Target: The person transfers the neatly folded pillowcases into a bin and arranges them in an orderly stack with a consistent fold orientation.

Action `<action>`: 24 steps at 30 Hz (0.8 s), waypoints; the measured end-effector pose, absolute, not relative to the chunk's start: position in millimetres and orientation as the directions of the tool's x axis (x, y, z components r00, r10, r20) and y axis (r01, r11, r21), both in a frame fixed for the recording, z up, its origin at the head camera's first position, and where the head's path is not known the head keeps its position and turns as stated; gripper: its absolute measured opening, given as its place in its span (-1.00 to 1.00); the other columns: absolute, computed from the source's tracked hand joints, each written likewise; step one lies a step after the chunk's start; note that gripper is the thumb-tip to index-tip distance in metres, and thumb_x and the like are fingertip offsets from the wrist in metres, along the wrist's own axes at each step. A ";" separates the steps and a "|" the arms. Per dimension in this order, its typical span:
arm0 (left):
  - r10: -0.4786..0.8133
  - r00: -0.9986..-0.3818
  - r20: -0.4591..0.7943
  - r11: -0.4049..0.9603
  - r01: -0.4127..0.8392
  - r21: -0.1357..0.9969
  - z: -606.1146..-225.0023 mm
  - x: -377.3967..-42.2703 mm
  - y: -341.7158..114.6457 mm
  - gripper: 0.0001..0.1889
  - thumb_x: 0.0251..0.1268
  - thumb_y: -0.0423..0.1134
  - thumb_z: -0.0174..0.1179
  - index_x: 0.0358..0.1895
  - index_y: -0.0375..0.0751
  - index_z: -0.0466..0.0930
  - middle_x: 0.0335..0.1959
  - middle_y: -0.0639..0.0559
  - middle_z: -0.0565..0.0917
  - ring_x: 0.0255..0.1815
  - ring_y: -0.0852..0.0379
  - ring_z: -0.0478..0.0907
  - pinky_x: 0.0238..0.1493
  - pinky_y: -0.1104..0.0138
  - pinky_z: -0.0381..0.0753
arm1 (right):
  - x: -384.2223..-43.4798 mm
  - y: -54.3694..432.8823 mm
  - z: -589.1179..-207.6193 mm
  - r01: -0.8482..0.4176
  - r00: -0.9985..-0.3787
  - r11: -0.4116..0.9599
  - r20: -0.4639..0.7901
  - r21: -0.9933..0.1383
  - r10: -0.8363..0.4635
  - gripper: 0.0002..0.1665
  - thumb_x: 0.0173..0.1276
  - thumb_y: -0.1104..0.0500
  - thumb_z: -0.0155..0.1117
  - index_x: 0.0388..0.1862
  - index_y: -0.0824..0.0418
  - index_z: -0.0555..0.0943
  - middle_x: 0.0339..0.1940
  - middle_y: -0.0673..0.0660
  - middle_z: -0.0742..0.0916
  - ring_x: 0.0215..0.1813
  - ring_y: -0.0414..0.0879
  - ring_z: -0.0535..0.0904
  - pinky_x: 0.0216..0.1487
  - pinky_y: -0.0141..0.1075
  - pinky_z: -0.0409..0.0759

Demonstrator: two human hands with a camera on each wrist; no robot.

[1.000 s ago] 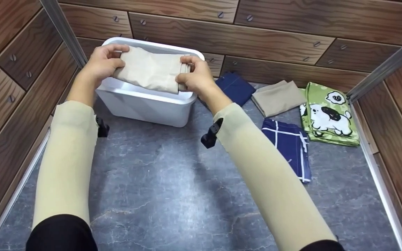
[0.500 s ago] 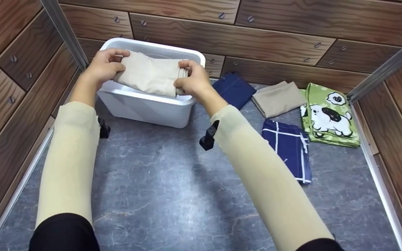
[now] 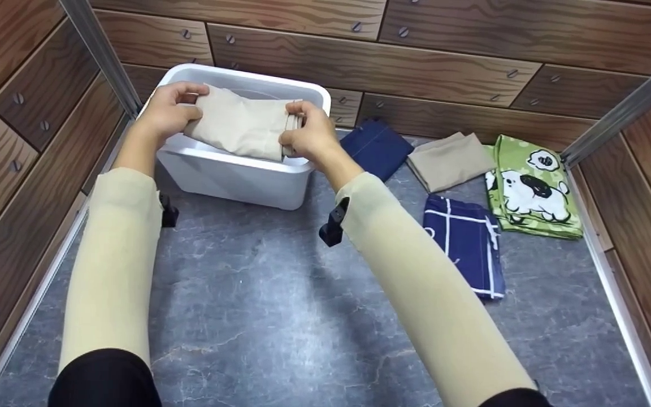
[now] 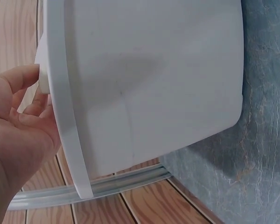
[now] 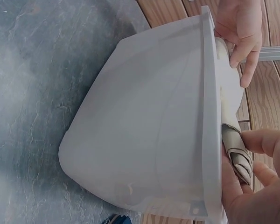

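Note:
A folded cream cloth (image 3: 243, 124) spans the opening of a white plastic bin (image 3: 229, 175), held by both hands. My left hand (image 3: 172, 110) pinches its left end between thumb and fingers. At the other end, my right hand (image 3: 311, 133) grips the stacked folds, whose layers show in the right wrist view as a rolled cloth edge (image 5: 237, 154) right at the bin's rim. In the left wrist view the bin wall (image 4: 149, 84) hides most of the cloth, and only the left hand (image 4: 23, 112) shows beside the rim.
Right of the bin, several folded cloths lie on the grey marbled floor (image 3: 246, 305): a navy one (image 3: 379, 150), a beige one (image 3: 450, 161), a green dog-print one (image 3: 534, 186) and a blue one with white lines (image 3: 464, 243). Wood-patterned walls (image 3: 444, 73) with metal corner posts enclose the area.
Both hands have lowered the cream cloth slightly toward the bin's opening, the right hand shifting a little left. More of the bin's inner back wall shows above the cloth.

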State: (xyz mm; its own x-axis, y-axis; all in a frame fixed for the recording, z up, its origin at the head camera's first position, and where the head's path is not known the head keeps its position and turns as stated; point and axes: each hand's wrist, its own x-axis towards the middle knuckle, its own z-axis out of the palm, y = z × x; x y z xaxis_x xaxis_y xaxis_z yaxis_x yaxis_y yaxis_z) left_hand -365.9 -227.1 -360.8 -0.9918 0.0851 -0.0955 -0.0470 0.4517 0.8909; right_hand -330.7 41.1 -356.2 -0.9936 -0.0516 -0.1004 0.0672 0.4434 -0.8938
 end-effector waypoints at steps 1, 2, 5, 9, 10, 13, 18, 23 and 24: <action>0.084 -0.992 -0.099 0.459 -0.050 0.887 -360.8 -365.9 -227.3 -0.51 0.39 -0.48 0.01 0.37 -0.21 0.43 0.27 -0.17 0.44 0.09 0.13 0.43 -0.14 0.47 0.56 | -330.5 40.7 -356.2 0.069 -0.993 0.446 -0.102 -0.892 -0.051 -0.27 0.05 0.46 0.37 0.27 0.13 0.54 0.19 0.15 0.60 0.02 -0.07 0.54 -0.24 -0.32 0.70; 0.083 -0.991 -0.101 0.466 -0.051 0.883 -360.8 -366.0 -227.5 -0.51 0.39 -0.47 0.01 0.38 -0.20 0.42 0.29 -0.18 0.44 0.10 0.13 0.43 -0.13 0.46 0.56 | -330.3 40.2 -356.3 0.067 -0.994 0.453 -0.101 -0.889 -0.050 -0.26 0.04 0.46 0.37 0.27 0.13 0.54 0.20 0.15 0.60 0.02 -0.07 0.53 -0.25 -0.33 0.68; 0.077 -0.992 -0.097 0.476 -0.049 0.878 -361.4 -366.8 -228.3 -0.51 0.40 -0.47 0.01 0.38 -0.21 0.43 0.30 -0.20 0.44 0.10 0.12 0.43 -0.09 0.44 0.56 | -329.6 38.9 -355.5 0.068 -0.993 0.465 -0.103 -0.883 -0.049 -0.25 0.02 0.47 0.36 0.27 0.13 0.54 0.22 0.14 0.59 0.03 -0.06 0.50 -0.27 -0.33 0.66; 0.072 -0.995 -0.076 0.485 -0.032 0.874 -361.2 -368.2 -228.0 -0.51 0.38 -0.49 0.01 0.36 -0.22 0.44 0.28 -0.21 0.45 0.11 0.12 0.43 -0.07 0.43 0.55 | -329.7 38.6 -352.7 0.073 -0.994 0.486 -0.106 -0.871 -0.040 -0.24 0.02 0.46 0.35 0.28 0.12 0.53 0.19 0.15 0.60 0.03 -0.05 0.49 -0.31 -0.34 0.65; 0.069 -0.995 -0.073 0.489 -0.030 0.871 -361.3 -368.4 -228.3 -0.52 0.38 -0.49 0.01 0.36 -0.22 0.45 0.28 -0.20 0.46 0.11 0.12 0.42 -0.07 0.43 0.54 | -330.0 38.3 -352.4 0.077 -0.993 0.485 -0.110 -0.871 -0.040 -0.24 0.03 0.46 0.35 0.28 0.12 0.53 0.17 0.16 0.60 0.03 -0.05 0.49 -0.33 -0.34 0.64; 0.067 -0.995 -0.077 0.495 -0.034 0.868 -360.8 -368.0 -228.4 -0.52 0.39 -0.48 0.00 0.36 -0.21 0.45 0.28 -0.20 0.45 0.12 0.12 0.41 -0.07 0.42 0.54 | -331.0 37.7 -351.9 0.089 -0.992 0.490 -0.123 -0.867 -0.038 -0.23 0.04 0.46 0.36 0.29 0.11 0.52 0.16 0.16 0.60 0.02 -0.05 0.50 -0.35 -0.35 0.65; 0.058 -0.994 -0.089 0.500 -0.048 0.865 -360.8 -367.4 -229.0 -0.51 0.40 -0.46 -0.01 0.38 -0.19 0.43 0.32 -0.21 0.44 0.12 0.11 0.44 -0.03 0.38 0.56 | -333.3 36.2 -352.7 0.103 -0.990 0.491 -0.134 -0.865 -0.030 -0.22 0.04 0.46 0.37 0.30 0.09 0.52 0.18 0.14 0.60 0.00 -0.06 0.52 -0.36 -0.35 0.67; 0.056 -0.993 -0.108 0.491 -0.067 0.868 -363.6 -367.7 -230.3 -0.51 0.40 -0.46 -0.01 0.39 -0.19 0.42 0.33 -0.22 0.43 0.11 0.10 0.45 -0.01 0.38 0.58 | -333.3 33.7 -352.8 0.101 -0.990 0.530 -0.135 -0.842 -0.027 -0.21 0.03 0.43 0.39 0.30 0.05 0.52 0.17 0.12 0.60 0.01 -0.07 0.52 -0.33 -0.36 0.67; 0.055 -0.992 -0.111 0.493 -0.070 0.867 -364.2 -367.3 -230.7 -0.50 0.40 -0.46 -0.02 0.39 -0.19 0.42 0.33 -0.22 0.43 0.11 0.10 0.45 -0.02 0.38 0.57 | -333.1 33.1 -352.9 0.099 -0.990 0.538 -0.137 -0.837 -0.031 -0.21 0.02 0.43 0.39 0.30 0.05 0.52 0.17 0.12 0.60 0.02 -0.06 0.51 -0.33 -0.36 0.66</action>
State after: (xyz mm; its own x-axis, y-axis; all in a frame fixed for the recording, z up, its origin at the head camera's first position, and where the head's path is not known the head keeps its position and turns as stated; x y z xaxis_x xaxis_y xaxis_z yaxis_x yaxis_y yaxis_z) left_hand -367.3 -230.7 -364.2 -0.9923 0.0548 -0.1109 -0.0697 0.4932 0.8671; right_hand -333.1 33.1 -352.9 -0.9901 -0.0311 -0.1367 0.0987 0.5380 -0.8371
